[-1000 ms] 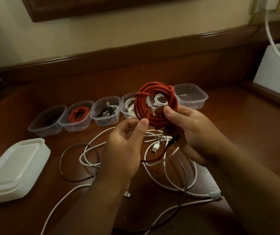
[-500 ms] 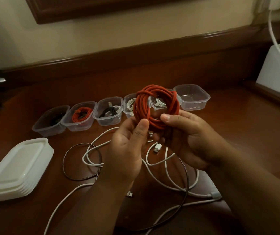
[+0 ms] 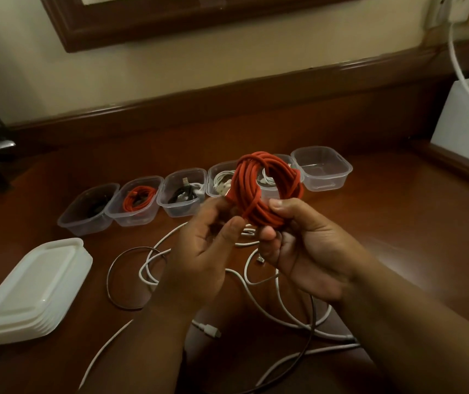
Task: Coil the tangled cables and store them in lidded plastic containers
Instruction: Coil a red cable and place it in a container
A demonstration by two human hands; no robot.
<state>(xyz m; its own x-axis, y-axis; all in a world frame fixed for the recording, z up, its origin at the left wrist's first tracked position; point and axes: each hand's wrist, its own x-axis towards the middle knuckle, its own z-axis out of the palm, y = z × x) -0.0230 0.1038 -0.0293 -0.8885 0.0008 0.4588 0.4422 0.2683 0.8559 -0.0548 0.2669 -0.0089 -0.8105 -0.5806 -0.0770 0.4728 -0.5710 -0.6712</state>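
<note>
A red cable coil (image 3: pixel 267 186) is held up over the wooden desk (image 3: pixel 398 223). My right hand (image 3: pixel 307 251) grips its lower edge between thumb and fingers. My left hand (image 3: pixel 202 251) pinches the coil's left side where the cable end sits. Behind the coil runs a row of clear plastic containers: one with a dark cable (image 3: pixel 88 209), one with a red cable (image 3: pixel 136 201), one with a black cable (image 3: pixel 182 194), one with a white cable (image 3: pixel 222 177), and an empty one (image 3: pixel 323 167) at the right. A stack of white lids (image 3: pixel 34 291) lies at the left.
Loose white cables (image 3: pixel 270 305) and a dark cable loop (image 3: pixel 119 280) sprawl on the desk under my hands. A white box (image 3: pixel 466 123) stands at the right with a white cord (image 3: pixel 463 75) running up to the wall. A raised wooden ledge borders the desk's back.
The red coil has dropped slightly and turned in my hands. My left thumb and fingers have closed on its left side, and the loose cable end has been drawn in against the coil.
</note>
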